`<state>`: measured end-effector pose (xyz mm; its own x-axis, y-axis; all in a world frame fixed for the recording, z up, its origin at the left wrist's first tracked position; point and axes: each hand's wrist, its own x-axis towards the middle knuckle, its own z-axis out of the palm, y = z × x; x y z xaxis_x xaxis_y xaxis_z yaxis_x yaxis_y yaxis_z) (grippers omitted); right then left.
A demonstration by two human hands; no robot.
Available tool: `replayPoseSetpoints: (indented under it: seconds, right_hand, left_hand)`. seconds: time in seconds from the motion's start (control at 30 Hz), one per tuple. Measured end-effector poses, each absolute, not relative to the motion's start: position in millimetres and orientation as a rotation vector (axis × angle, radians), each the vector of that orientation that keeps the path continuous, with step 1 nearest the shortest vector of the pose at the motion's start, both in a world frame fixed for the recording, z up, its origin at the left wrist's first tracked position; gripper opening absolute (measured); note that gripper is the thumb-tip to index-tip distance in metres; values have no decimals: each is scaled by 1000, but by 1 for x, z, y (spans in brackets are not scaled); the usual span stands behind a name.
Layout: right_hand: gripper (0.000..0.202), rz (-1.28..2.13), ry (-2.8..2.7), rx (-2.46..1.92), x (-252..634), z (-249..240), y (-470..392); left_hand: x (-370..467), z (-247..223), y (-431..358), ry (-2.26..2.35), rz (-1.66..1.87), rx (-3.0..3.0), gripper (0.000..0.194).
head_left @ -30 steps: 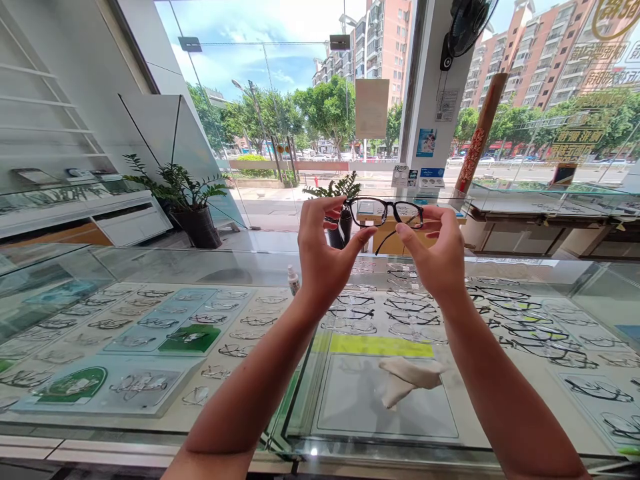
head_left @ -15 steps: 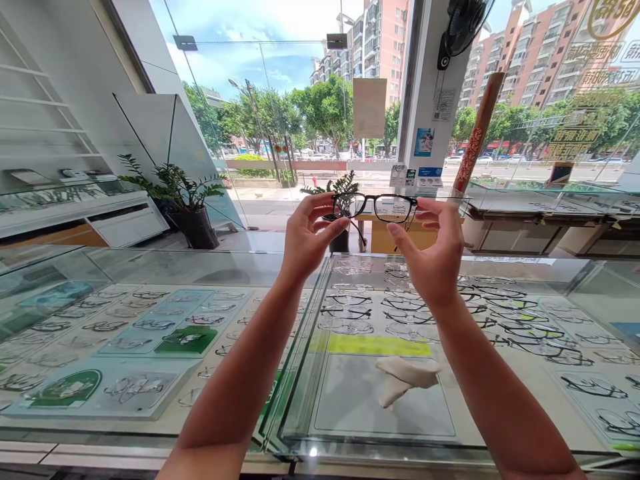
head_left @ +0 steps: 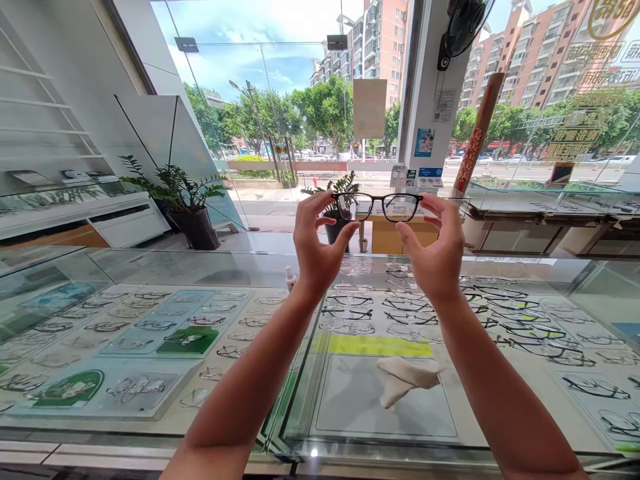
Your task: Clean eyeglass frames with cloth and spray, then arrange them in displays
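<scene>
In the head view, both bare hands are raised above the glass-topped desk (head_left: 270, 262), and between them they hold a pair of black-framed eyeglasses (head_left: 377, 198), level and well clear of the glass. The left hand (head_left: 320, 243) has its grip pinching the frame's left outer corner, fingertips at the top of the rim and thumb under the lens on that side; the right hand (head_left: 440, 247) does the same at the right outer corner, its thumb pointing up towards the lower rim. Whether either thumb actually touches the rim, I cannot tell. The frame's side arms are hard to make out. Below the hands, a crumpled beige cloth (head_left: 413, 373) lies over a pale grey mat (head_left: 350, 403), between the two forearms, with a bright yellow strip (head_left: 380, 345) along the mat's far side. Beyond that strip, rows of other glasses (head_left: 350, 312) are laid out, and more of them spread to both sides. A white bottle (head_left: 291, 277) stands just beside the left wrist, partly hidden by it. Past the desk, a potted plant (head_left: 197, 227) stands to the left, and another plant (head_left: 345, 187) shows behind the left hand, before a large window
</scene>
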<state>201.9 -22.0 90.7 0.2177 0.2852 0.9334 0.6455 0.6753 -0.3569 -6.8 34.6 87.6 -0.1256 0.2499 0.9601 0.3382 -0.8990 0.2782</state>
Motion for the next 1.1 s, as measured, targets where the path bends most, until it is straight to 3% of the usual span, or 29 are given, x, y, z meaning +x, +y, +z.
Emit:
replayPoseSetpoints:
  seconds: [0.2, 0.73, 1.1]
  right_hand:
    - [46, -356, -1382, -865, 195, 89, -24]
    - [42, -438, -1413, -812, 186, 86, -28]
    - [52, -524, -1466, -719, 188, 85, -27]
  left_hand:
    - [-1, 83, 35, -727, -2213, -2040, 72]
    - [2, 74, 49, -704, -2348, -2096, 70]
    - [5, 64, 63, -675, -2670, -2272, 68]
